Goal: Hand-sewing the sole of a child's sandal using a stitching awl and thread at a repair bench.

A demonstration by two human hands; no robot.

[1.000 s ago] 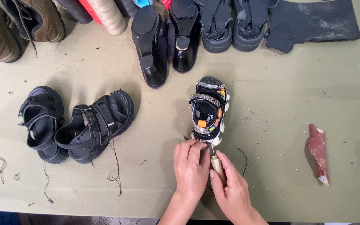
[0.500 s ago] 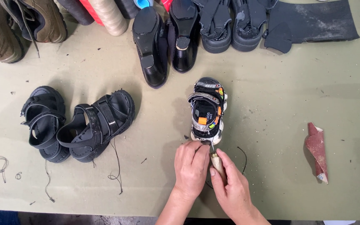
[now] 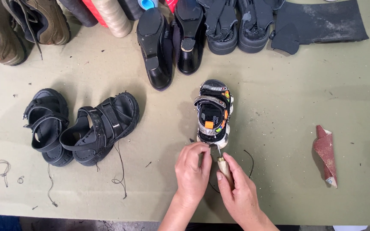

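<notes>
A wooden-handled awl point(image 3: 224, 167) is gripped by the right hand point(image 3: 240, 193) at the near edge. Beside it, the left hand point(image 3: 192, 172) is closed, fingertips pinched at the heel of the small sandal point(image 3: 213, 112). Farther, black heeled shoes point(image 3: 168, 42) are seen.

We see our own two bare forearms, the left hand point(image 3: 192, 173) and right hand point(image 3: 241, 194) ungloved, no sleeves, rings or watch, fingernails trimmed short.
</notes>
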